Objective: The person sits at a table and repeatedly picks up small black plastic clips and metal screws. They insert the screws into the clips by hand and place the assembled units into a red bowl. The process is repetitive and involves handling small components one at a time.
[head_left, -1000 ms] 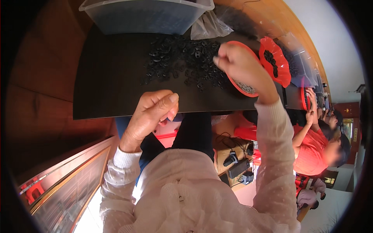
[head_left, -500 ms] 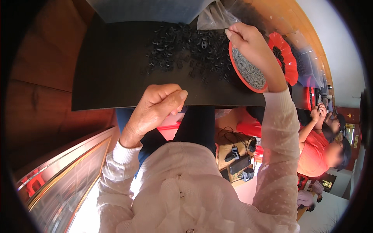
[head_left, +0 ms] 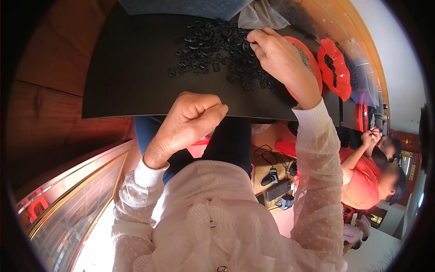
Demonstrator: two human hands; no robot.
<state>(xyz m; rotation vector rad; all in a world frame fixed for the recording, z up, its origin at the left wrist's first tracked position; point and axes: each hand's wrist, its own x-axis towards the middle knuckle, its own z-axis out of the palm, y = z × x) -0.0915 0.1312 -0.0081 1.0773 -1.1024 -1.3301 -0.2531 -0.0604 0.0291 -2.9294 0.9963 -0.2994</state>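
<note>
My left hand (head_left: 188, 124) is closed in a fist just above the near edge of the black table (head_left: 131, 77). Whatever lies inside it is hidden. Over the right part of a loose heap of small black plastic pieces (head_left: 204, 47), my right hand (head_left: 276, 54) has thumb and forefinger pinched together. Its fingertips are right at the black pieces, and I cannot make out what is between them. Beside the right wrist, partly covered by that arm, stands a red bowl (head_left: 318, 72) of small grey screw-like metal parts (head_left: 304, 58).
A translucent bin (head_left: 181, 6) stands at the table's far side, with a clear plastic bag (head_left: 260, 17) next to it. Right of the bowl is a wavy red dish (head_left: 343, 75) holding black pieces. A person in red (head_left: 360, 186) works farther right. Below the table sits a cardboard box (head_left: 263, 174) with cables.
My right hand has moved left from over the bowl of grey parts to the black heap. My left fist has shifted slightly right. The whole view has tilted a little.
</note>
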